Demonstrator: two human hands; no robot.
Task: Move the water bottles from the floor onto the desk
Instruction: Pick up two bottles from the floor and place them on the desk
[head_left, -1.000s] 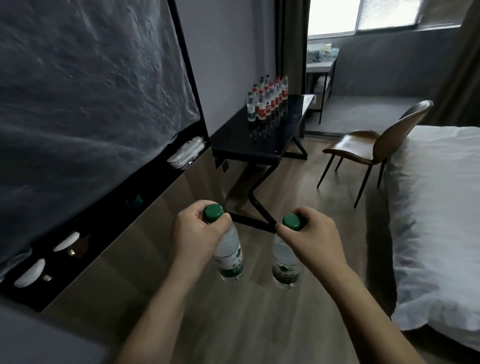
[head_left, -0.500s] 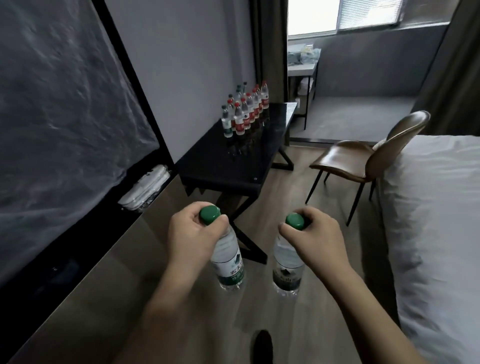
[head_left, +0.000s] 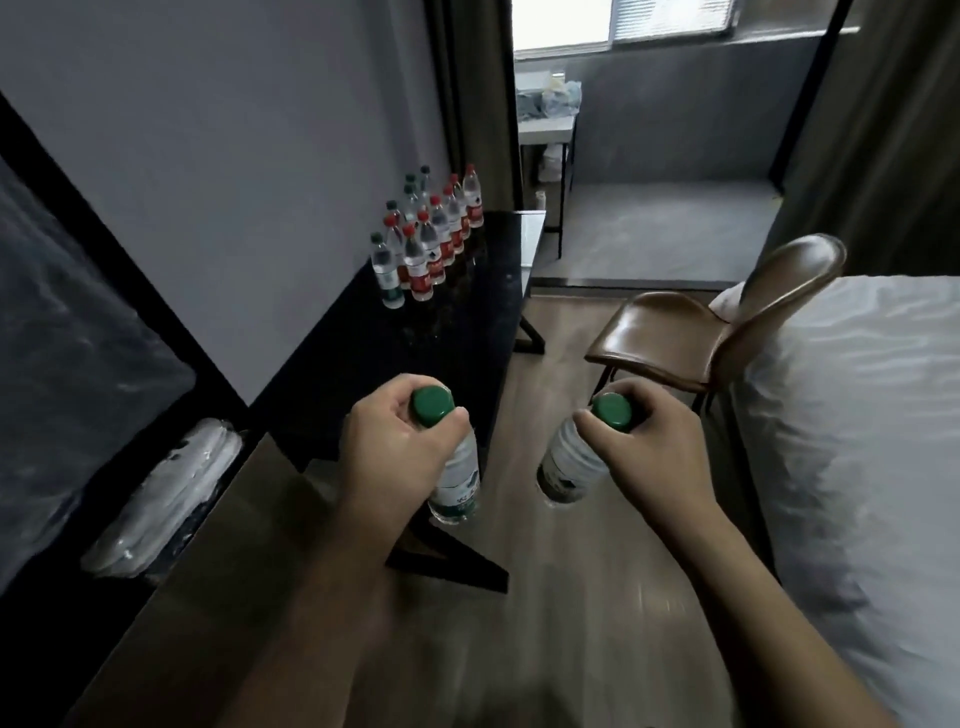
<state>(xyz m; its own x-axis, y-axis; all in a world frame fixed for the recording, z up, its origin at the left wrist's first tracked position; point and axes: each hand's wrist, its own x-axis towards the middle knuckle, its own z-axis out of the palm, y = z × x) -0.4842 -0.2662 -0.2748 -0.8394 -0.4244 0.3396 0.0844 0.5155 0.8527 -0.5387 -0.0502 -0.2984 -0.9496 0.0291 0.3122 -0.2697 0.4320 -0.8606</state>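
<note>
Two green-capped bottles (head_left: 457, 480) in hands (head_left: 400, 449); label print illegible.

Ahead of the left fingers (head_left: 402, 415) the black counter (head_left: 447, 332) lies bare as far as the bottle cluster (head_left: 426, 236) crowding its far corner by the wall. Ahead of the right fingers (head_left: 605, 423) open floor (head_left: 561, 332) runs on, with the chair (head_left: 711, 332) and bed (head_left: 857, 415) closing the right side.
</note>
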